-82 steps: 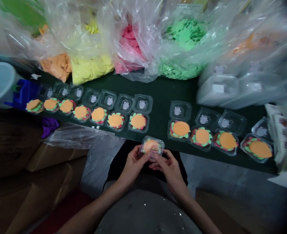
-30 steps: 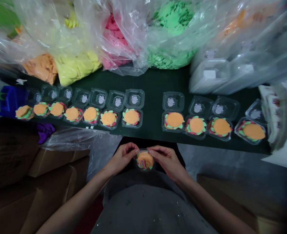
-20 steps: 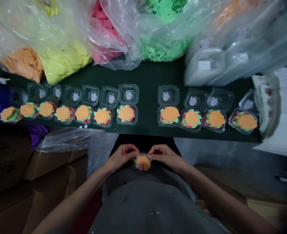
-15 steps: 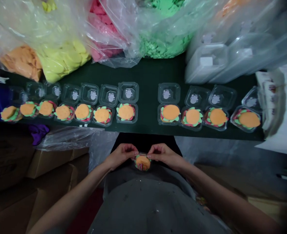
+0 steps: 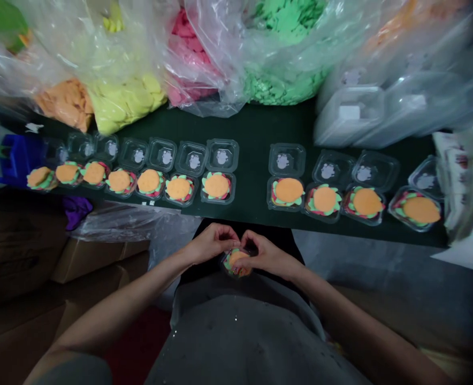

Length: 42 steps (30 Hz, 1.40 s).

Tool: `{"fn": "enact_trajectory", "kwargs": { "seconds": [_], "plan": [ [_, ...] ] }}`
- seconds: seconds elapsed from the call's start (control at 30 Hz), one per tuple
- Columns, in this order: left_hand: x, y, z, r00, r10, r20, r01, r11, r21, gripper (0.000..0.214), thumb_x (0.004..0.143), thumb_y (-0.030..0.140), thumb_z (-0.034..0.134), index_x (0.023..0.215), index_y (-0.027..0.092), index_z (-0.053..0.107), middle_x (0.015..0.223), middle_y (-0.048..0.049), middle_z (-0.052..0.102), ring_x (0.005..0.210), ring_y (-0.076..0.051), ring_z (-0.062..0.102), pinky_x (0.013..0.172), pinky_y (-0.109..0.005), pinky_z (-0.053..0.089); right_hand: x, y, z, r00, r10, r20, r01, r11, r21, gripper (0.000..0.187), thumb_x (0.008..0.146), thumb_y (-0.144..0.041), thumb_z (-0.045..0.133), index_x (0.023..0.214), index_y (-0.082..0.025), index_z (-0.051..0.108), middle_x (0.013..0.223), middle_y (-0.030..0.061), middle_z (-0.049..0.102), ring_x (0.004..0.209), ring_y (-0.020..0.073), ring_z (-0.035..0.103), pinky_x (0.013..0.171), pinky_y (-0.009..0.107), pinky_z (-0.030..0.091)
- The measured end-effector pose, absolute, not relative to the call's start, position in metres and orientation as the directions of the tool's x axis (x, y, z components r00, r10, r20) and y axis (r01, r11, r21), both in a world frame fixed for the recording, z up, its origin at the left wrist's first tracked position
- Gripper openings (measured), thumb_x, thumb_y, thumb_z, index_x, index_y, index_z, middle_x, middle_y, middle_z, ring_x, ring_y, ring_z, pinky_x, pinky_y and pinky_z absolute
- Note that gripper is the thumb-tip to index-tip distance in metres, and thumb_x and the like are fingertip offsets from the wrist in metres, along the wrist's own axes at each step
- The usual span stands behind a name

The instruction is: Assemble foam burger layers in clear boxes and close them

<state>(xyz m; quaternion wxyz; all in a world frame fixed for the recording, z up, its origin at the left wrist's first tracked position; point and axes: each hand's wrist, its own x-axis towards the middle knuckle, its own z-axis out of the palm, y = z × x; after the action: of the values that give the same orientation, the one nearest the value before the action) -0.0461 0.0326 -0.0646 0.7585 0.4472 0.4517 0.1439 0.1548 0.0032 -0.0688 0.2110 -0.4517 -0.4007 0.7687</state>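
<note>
Over my lap, below the table's front edge, both hands hold a small clear plastic box (image 5: 236, 262) with an orange disc and green and red petals inside. My left hand (image 5: 210, 243) is closed on its left side, fingers curled over the top. My right hand (image 5: 262, 254) pinches its right side. On the dark green table (image 5: 256, 133) stands a row of open clear boxes (image 5: 216, 187), each filled with the same orange, green and red stack, lids folded back. A gap in the row lies just above my hands.
Clear bags of orange (image 5: 66, 101), yellow (image 5: 126, 101), pink (image 5: 190, 64) and green (image 5: 284, 64) foam pieces line the table's far side. Stacked empty clear boxes (image 5: 365, 112) sit at the right. Cardboard boxes (image 5: 39, 278) and plastic sheeting (image 5: 128, 222) are at the lower left.
The box has been pulled from the table's edge down over my lap. My hands have drawn closer together over its top, now covering more of it.
</note>
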Motion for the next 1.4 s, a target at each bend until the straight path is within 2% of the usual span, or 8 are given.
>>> {"fn": "enact_trajectory", "kwargs": {
  "seconds": [0.13, 0.33, 0.57, 0.67, 0.87, 1.03, 1.13, 1.4],
  "plan": [
    [-0.041, 0.035, -0.059, 0.49, 0.705, -0.513, 0.202, 0.481, 0.853, 0.024, 0.08, 0.038, 0.075, 0.081, 0.014, 0.071, 0.075, -0.0037, 0.07, 0.067, -0.013, 0.058, 0.063, -0.025, 0.043, 0.149, -0.007, -0.065, -0.444, 0.738, -0.509, -0.098, -0.604, -0.791, 0.037, 0.069, -0.044, 0.087, 0.089, -0.023, 0.064, 0.085, -0.0011, 0.066, 0.081, 0.0179, 0.061, 0.074, 0.031, 0.05],
    [-0.05, 0.017, -0.049, 0.387, 0.761, -0.52, 0.06, 0.542, 0.838, 0.03, 0.081, 0.042, 0.078, 0.088, 0.014, 0.067, 0.082, -0.0022, 0.067, 0.074, -0.012, 0.057, 0.071, -0.026, 0.043, 0.153, -0.014, -0.053, -0.256, 0.812, -0.524, -0.238, -0.578, -0.78, 0.032, 0.075, -0.042, 0.085, 0.092, -0.024, 0.066, 0.092, 0.0011, 0.07, 0.082, 0.0173, 0.064, 0.077, 0.031, 0.051],
    [-0.056, 0.008, -0.038, 0.334, 0.772, -0.541, -0.057, 0.589, 0.806, 0.032, 0.079, 0.042, 0.081, 0.083, 0.014, 0.066, 0.076, -0.0002, 0.062, 0.071, -0.011, 0.052, 0.071, -0.025, 0.041, 0.154, -0.014, -0.047, -0.223, 0.787, -0.575, -0.34, -0.615, -0.711, 0.031, 0.075, -0.041, 0.086, 0.091, -0.024, 0.065, 0.092, 0.0015, 0.071, 0.082, 0.017, 0.063, 0.074, 0.03, 0.052],
    [-0.046, 0.009, -0.037, 0.246, 0.814, -0.527, -0.111, 0.563, 0.819, 0.033, 0.08, 0.043, 0.079, 0.082, 0.013, 0.066, 0.074, -0.0007, 0.062, 0.07, -0.011, 0.052, 0.07, -0.024, 0.041, 0.149, -0.011, -0.04, -0.166, 0.788, -0.592, -0.417, -0.601, -0.682, 0.032, 0.073, -0.04, 0.088, 0.088, -0.024, 0.065, 0.092, 0.0006, 0.071, 0.083, 0.0164, 0.064, 0.076, 0.029, 0.053],
    [-0.028, -0.009, -0.034, 0.098, 0.867, -0.488, -0.203, 0.497, 0.843, 0.029, 0.084, 0.041, 0.077, 0.09, 0.014, 0.067, 0.083, -0.0015, 0.064, 0.076, -0.011, 0.055, 0.073, -0.023, 0.043, 0.139, -0.006, -0.029, -0.013, 0.831, -0.556, -0.566, -0.465, -0.681, 0.03, 0.075, -0.036, 0.088, 0.091, -0.026, 0.065, 0.097, -0.0001, 0.073, 0.087, 0.0173, 0.068, 0.08, 0.03, 0.057],
    [-0.023, -0.004, -0.033, 0.048, 0.892, -0.449, -0.237, 0.447, 0.863, 0.028, 0.084, 0.039, 0.077, 0.087, 0.014, 0.066, 0.08, -0.0004, 0.062, 0.074, -0.01, 0.054, 0.071, -0.022, 0.044, 0.132, 0.004, -0.027, 0.02, 0.859, -0.511, -0.608, -0.396, -0.688, 0.027, 0.075, -0.032, 0.088, 0.09, -0.025, 0.066, 0.095, -0.0005, 0.074, 0.087, 0.0148, 0.069, 0.08, 0.027, 0.058],
    [-0.022, 0.007, -0.033, 0.031, 0.898, -0.438, -0.271, 0.43, 0.862, 0.027, 0.082, 0.038, 0.079, 0.086, 0.014, 0.066, 0.078, 0.0, 0.062, 0.071, -0.009, 0.053, 0.07, -0.021, 0.043, 0.129, 0.013, -0.028, 0.055, 0.857, -0.513, -0.641, -0.363, -0.676, 0.03, 0.072, -0.032, 0.09, 0.087, -0.025, 0.065, 0.095, -0.001, 0.074, 0.087, 0.0158, 0.069, 0.081, 0.03, 0.058],
    [-0.017, 0.009, -0.023, 0.002, 0.929, -0.37, -0.28, 0.356, 0.892, 0.027, 0.081, 0.035, 0.081, 0.092, 0.015, 0.067, 0.084, -0.0012, 0.065, 0.077, -0.011, 0.057, 0.075, -0.022, 0.045, 0.123, 0.022, -0.028, 0.124, 0.863, -0.489, -0.71, -0.267, -0.651, 0.03, 0.075, -0.032, 0.087, 0.09, -0.025, 0.062, 0.1, -0.0011, 0.073, 0.095, 0.0163, 0.068, 0.094, 0.034, 0.053]
  ]
}}
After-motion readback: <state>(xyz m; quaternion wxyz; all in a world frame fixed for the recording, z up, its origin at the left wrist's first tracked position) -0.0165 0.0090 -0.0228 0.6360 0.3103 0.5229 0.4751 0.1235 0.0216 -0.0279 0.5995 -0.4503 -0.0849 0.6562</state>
